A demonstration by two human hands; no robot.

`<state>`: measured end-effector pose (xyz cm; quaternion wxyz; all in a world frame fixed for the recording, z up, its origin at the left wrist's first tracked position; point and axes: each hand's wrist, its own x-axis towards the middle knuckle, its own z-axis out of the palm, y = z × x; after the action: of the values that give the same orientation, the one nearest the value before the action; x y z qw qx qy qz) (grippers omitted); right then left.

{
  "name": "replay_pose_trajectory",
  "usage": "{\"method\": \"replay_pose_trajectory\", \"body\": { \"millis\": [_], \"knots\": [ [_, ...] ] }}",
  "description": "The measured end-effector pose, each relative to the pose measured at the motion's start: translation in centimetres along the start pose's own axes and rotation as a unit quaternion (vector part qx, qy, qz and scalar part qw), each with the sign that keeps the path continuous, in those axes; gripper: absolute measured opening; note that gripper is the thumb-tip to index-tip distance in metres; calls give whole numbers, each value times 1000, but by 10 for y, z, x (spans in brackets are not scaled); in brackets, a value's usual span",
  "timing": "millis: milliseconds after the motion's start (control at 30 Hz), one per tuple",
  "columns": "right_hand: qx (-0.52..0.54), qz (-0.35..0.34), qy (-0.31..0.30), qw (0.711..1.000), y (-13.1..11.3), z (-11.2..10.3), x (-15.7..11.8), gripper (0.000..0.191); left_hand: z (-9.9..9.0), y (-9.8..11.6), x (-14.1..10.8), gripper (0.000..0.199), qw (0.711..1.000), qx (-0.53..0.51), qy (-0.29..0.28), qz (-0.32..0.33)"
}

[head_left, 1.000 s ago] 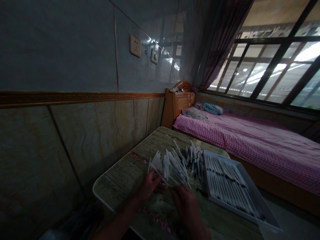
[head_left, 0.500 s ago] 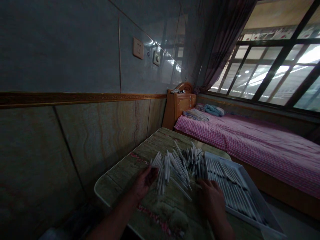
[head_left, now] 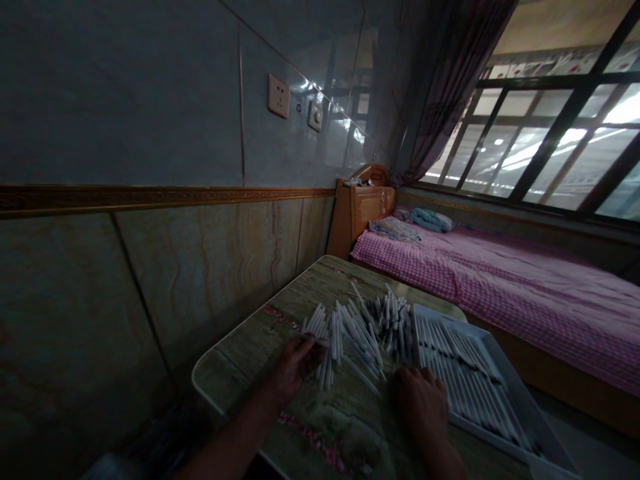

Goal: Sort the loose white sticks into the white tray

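A loose heap of thin white paper tubes (head_left: 357,333) lies crisscrossed on a wood-patterned table (head_left: 230,377). My left hand (head_left: 295,370) is at the heap's near left end, with its fingers closed on a white paper tube (head_left: 310,339). My right hand (head_left: 420,413) is open, with nothing visible in it, and rests next to the near edge of a white tray (head_left: 500,407). The tray holds neat parallel rows of similar tubes (head_left: 465,380), and these fingers are almost touching them.
The table's rounded corner and edge run along the left, beside a tiled wall with a wall socket (head_left: 279,96). To the right, a bed with a pink gingham sheet (head_left: 505,287) lies below a curtained window (head_left: 550,127).
My right hand has moved right, away from the heap to the tray's near edge. My left hand has shifted slightly back and left, and the view has drifted a little.
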<state>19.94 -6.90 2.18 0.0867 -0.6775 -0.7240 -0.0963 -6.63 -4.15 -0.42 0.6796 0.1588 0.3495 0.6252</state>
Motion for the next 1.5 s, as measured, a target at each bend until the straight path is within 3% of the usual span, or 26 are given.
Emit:
{"method": "replay_pose_trajectory", "body": {
  "millis": [100, 167, 300, 367, 567, 733, 900, 1267, 1500],
  "knots": [
    [48, 22, 36, 998, -4, 4, 1, 17, -3, -4, 3, 16, 1000, 14, -16, 8],
    [140, 26, 69, 987, -9, 9, 1, 17, -4, -6, 3, 19, 999, 22, -28, 7],
    [394, -13, 92, 915, -28, 19, 0, 26, -1, -7, 0, 28, 999, 30, -25, 2],
    [471, -5, 80, 878, -40, 22, -2, 30, 1, -7, -2, 32, 999, 36, -22, 5],
    [604, 100, 60, 788, -72, 17, -2, 26, 8, -5, -7, 34, 997, 67, -35, 6],
    [654, 132, 59, 743, -83, 18, 1, 30, 9, -7, -8, 37, 997, 67, -38, 4],
    [667, 138, 47, 731, -87, 26, 2, 29, 8, -9, -7, 44, 996, 69, -52, -2],
    [656, 126, 53, 743, -91, 26, 5, 27, 5, -13, -4, 42, 991, 108, -81, 0],
    [635, 127, 67, 759, -92, 23, 3, 21, 5, -15, -1, 45, 991, 117, -66, -1]
  ]
}}
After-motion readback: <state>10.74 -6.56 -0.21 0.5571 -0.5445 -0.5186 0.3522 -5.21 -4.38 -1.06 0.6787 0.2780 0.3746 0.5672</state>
